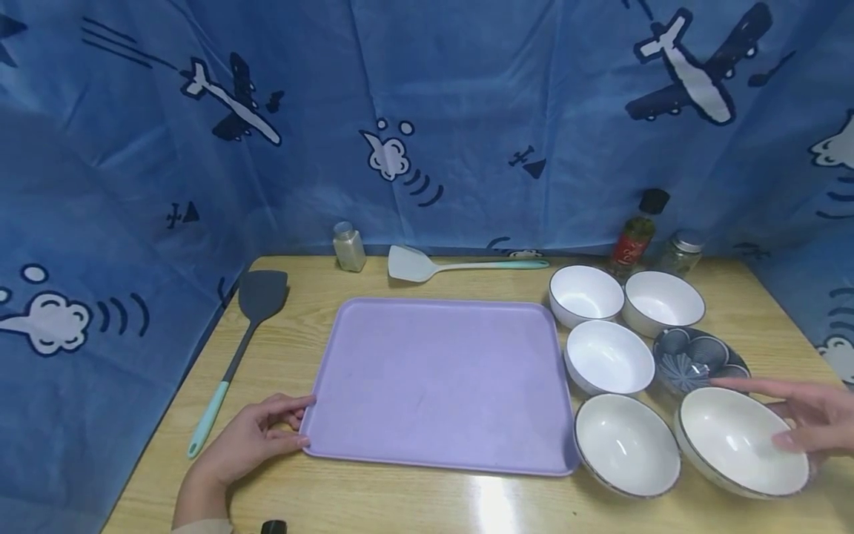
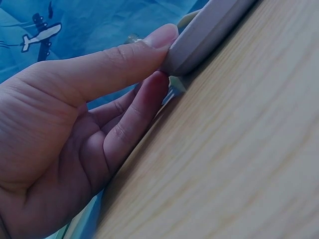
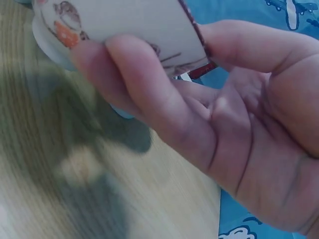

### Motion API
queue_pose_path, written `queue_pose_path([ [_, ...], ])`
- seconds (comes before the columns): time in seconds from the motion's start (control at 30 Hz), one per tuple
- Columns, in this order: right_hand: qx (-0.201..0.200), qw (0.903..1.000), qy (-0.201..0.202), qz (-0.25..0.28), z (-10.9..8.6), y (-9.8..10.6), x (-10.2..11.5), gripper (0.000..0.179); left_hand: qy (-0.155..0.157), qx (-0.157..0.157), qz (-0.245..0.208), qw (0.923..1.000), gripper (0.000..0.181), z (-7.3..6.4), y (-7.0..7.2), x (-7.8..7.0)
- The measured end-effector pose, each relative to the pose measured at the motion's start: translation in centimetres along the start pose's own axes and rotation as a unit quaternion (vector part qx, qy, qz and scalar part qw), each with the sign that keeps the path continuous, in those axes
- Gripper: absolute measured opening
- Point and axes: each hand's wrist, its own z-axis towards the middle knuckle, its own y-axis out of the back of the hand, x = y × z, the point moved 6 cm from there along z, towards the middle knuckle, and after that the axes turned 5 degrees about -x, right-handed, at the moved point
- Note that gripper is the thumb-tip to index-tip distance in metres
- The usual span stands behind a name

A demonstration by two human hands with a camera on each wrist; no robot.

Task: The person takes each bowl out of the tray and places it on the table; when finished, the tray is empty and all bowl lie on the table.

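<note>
My left hand [image 1: 250, 437] is at the left side of a lilac tray [image 1: 434, 386]. Its thumb and fingertips touch the tray's near left corner, and the left wrist view has them pinching the rim from above and below. At the far right my right hand [image 1: 817, 423] grips a white bowl [image 1: 730, 445] with a dark rim. The thumb lies over the rim while other fingers support the painted outer wall, seen in the right wrist view. This bowl tilts slightly, close beside another white bowl [image 1: 627, 445] and in front of a dark patterned bowl [image 1: 700, 360].
Three more white bowls, including one [image 1: 610, 357] near the tray, stand at right. Behind them are a red-labelled bottle [image 1: 634, 241] and a jar [image 1: 682, 252]. A shaker [image 1: 349, 247] and white spatula [image 1: 412, 265] lie along the back; a dark spatula [image 1: 263, 295] is left.
</note>
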Motion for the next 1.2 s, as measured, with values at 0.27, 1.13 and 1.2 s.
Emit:
queue_pose_path([
  [0.27, 0.024, 0.9995, 0.007, 0.018, -0.1, -0.2, -1.1, 0.073, 0.011, 0.001, -0.002, 0.9999, 0.06, -0.1, -0.2, 0.3],
  [1.13, 0.07, 0.9905, 0.113, -0.035, 0.7, -0.8, -1.9, 0.076, 0.017, 0.0, -0.004, 0.9999, 0.061, 0.0, 0.1, 0.3],
  [1.2, 0.074, 0.9882, 0.129, -0.037, 0.9, -0.9, -1.8, 0.077, 0.017, 0.0, -0.007, 0.9998, 0.061, 0.0, 0.1, 0.3],
])
